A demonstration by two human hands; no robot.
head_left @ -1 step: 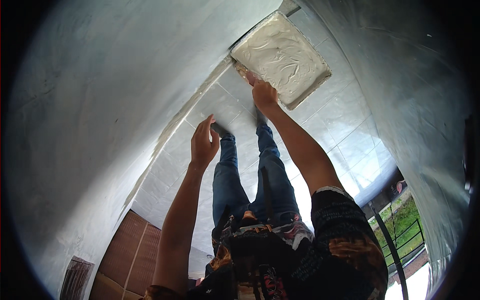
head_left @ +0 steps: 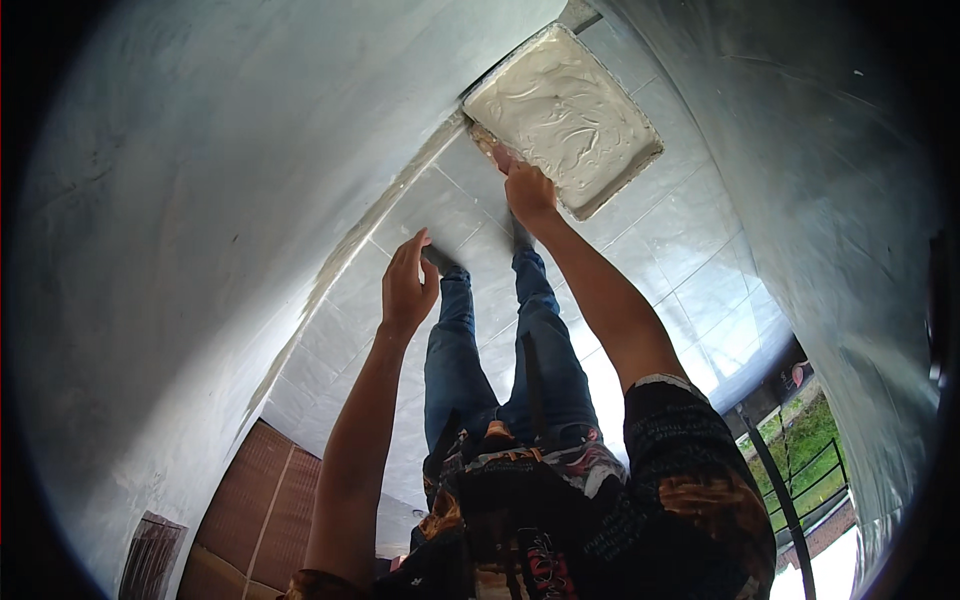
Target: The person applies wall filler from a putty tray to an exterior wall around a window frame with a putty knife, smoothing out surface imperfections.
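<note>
My right hand (head_left: pixel 531 189) is closed round a flat tool with a reddish handle (head_left: pixel 503 156). The tool's far end is smeared with beige paste, and its exact kind is unclear. It lies along the near left side of a rectangular tray (head_left: pixel 627 184), partly over the rim. Thick off-white paste (head_left: pixel 560 105) fills the tray, its surface swirled and ridged. To the left, my left hand (head_left: pixel 408 288) hangs in the air with fingers stretched and holds nothing. It is nearest to the wall side, above the floor.
A smooth grey wall (head_left: pixel 180 200) rises on the left, with a paste-streaked strip along its foot. Another grey, glossy surface (head_left: pixel 820 190) curves up on the right. My feet stand on grey tiles (head_left: pixel 400 215) between them. Brown panels (head_left: pixel 245 500) are behind me at lower left; a dark railing (head_left: pixel 810 475) is at lower right.
</note>
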